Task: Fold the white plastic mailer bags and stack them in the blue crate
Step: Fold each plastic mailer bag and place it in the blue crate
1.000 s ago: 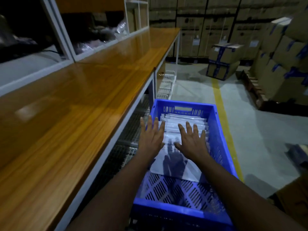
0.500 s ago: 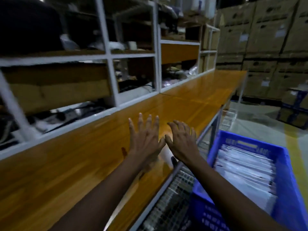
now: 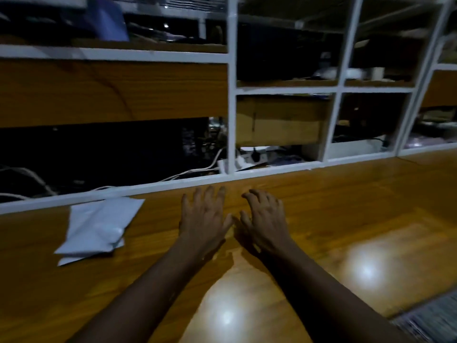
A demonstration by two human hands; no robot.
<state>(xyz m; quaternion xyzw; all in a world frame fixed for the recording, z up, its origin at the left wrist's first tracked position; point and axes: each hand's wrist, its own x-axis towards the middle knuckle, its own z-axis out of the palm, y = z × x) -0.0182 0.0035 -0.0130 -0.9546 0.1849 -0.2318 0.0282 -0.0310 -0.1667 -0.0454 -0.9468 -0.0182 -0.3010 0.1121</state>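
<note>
A small pile of white plastic mailer bags (image 3: 99,226) lies flat on the wooden table (image 3: 346,206), at the left near the back rail. My left hand (image 3: 202,219) hovers over the table's middle, palm down, fingers spread and straight, holding nothing. Beside it my right hand (image 3: 264,219) is also palm down, its fingers loosely curled and empty. Both hands sit to the right of the bags and do not touch them. The blue crate is out of view.
A white-framed shelf unit (image 3: 231,107) rises along the table's back edge, with cardboard boxes, cables and a power strip (image 3: 249,158) in its compartments. A wire mesh surface (image 3: 430,318) shows blurred at the bottom right corner.
My view has swung left from the blue crate to the table and shelves. Both hands left the stacked bags in the crate and now hover empty over the table.
</note>
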